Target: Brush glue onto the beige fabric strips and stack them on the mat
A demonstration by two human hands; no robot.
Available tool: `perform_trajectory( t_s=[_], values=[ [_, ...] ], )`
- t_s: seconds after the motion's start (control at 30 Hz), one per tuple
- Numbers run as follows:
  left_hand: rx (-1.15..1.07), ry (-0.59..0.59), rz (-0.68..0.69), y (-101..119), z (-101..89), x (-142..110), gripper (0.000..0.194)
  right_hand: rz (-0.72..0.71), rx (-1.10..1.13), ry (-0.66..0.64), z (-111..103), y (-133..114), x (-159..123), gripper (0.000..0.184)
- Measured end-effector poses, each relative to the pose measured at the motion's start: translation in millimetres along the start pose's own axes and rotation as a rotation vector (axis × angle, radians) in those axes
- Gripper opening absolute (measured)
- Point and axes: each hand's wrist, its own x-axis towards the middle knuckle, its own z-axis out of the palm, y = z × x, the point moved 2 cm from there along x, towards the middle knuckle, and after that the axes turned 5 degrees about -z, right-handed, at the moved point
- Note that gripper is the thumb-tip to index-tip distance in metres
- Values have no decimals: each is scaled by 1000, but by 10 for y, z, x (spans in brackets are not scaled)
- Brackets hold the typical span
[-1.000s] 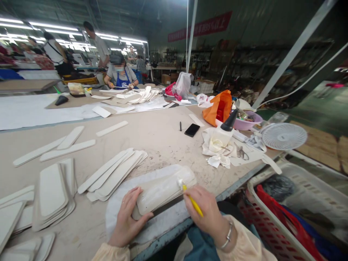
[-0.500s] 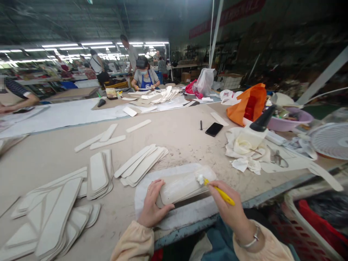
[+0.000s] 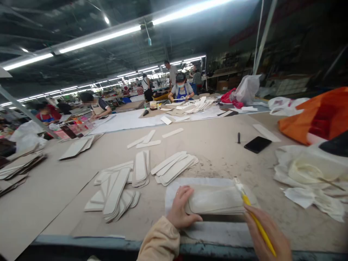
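Observation:
My left hand (image 3: 182, 210) grips the left end of a stack of long, pale, rounded panels (image 3: 214, 198), its fingers on the far side and its thumb along the near edge. The top panel has a wet-looking sheen. Beneath the stack lies a white sheet (image 3: 228, 232). Closed round a yellow-handled brush (image 3: 257, 221), my right hand (image 3: 268, 232) is at the stack's right end. White paste coats the bristles, which are over the top panel's right end.
Fanned piles of similar panels (image 3: 116, 192) lie to the left, with another pile (image 3: 175, 168) beyond the stack. A black phone (image 3: 257, 144), crumpled sheeting (image 3: 307, 170) and an orange bag (image 3: 318, 119) sit to the right. Across the table, a co-worker (image 3: 181, 88) handles panels.
The view has swung left and tilted, so the scene sits further right. The brush has moved to the panel's right end. My left hand stays at the stack's left end.

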Motion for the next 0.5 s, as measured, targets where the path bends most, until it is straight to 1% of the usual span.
perform_trajectory(
  t_s=[0.03, 0.1, 0.17, 0.23, 0.3, 0.4, 0.43, 0.5],
  values=[
    [2, 3, 10, 17, -20, -6, 92, -6, -4, 12, -7, 0, -11, 28],
    [34, 21, 6, 50, -82, -22, 81, -5, -8, 33, -6, -5, -26, 29],
    [94, 53, -43, 58, -181, -25, 65, 4, -8, 59, -9, -5, -33, 27],
    [157, 85, -119, 9, -323, 16, 51, 11, -6, 78, -21, -1, -40, 25],
    [215, 107, -205, -121, -511, 125, 40, 13, -11, 83, -37, -3, -52, 25],
    [344, 136, -372, -457, -842, 400, 36, 20, -24, 56, -49, -16, -73, 25],
    [391, 132, -433, -583, -946, 505, 35, 25, -26, 47, -51, -21, -78, 25],
    [471, 70, -539, -809, -1115, 706, 33, 25, -28, 42, -55, -27, -81, 26]
  ],
)
